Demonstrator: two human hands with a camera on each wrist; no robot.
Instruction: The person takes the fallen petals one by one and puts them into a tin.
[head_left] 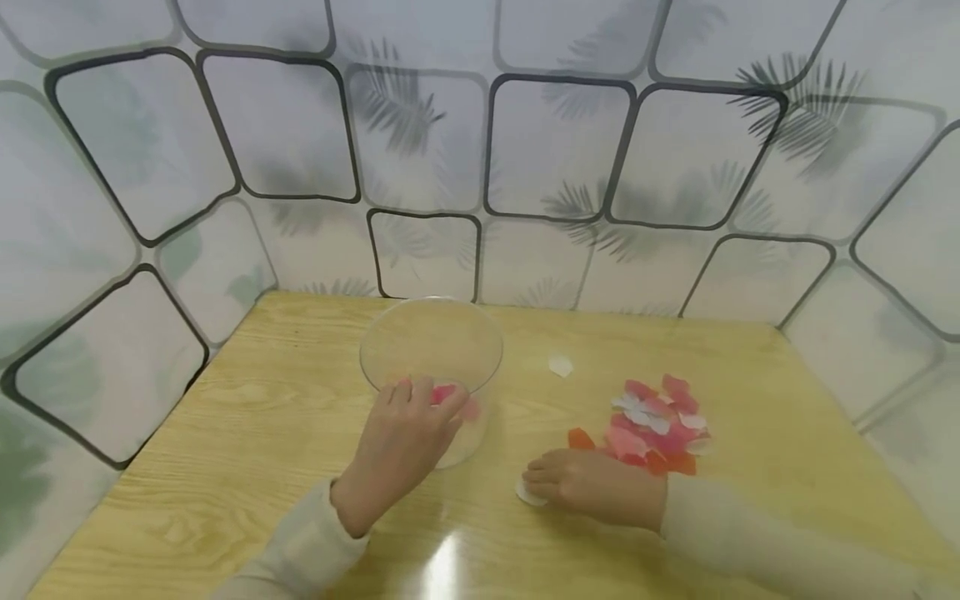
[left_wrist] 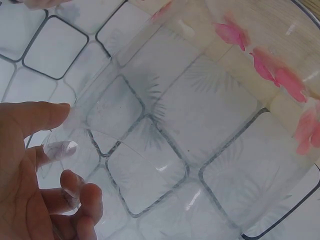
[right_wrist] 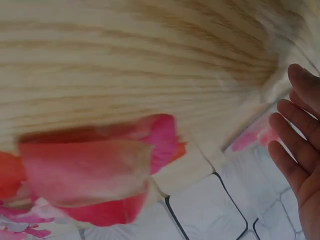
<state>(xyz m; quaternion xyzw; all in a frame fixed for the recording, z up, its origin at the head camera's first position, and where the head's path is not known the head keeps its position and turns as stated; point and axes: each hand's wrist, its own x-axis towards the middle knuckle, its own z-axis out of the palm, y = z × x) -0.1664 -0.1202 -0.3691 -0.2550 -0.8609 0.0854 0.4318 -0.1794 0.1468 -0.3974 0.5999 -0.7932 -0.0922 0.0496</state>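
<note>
Soft, hazy light fills the head view, with a white glare streak on the tabletop [head_left: 247, 433] at six o'clock. The right wrist view is dimmer, its petals [right_wrist: 85, 175] at eight o'clock blurred; faint glints mark the clear container [left_wrist: 192, 200] in the left wrist view.

A small table nook is seen, walled in on three sides — whether in a home or in a set-up booth cannot be told. The wood-grained tabletop [head_left: 202, 467] is closely bordered by patterned wall covering [head_left: 555, 150], printed with rounded dark frames and grey fronds. A domestic, decorative air is lent by the coloured petals [head_left: 645, 425] and clear vessel [head_left: 438, 354] set out there.
</note>
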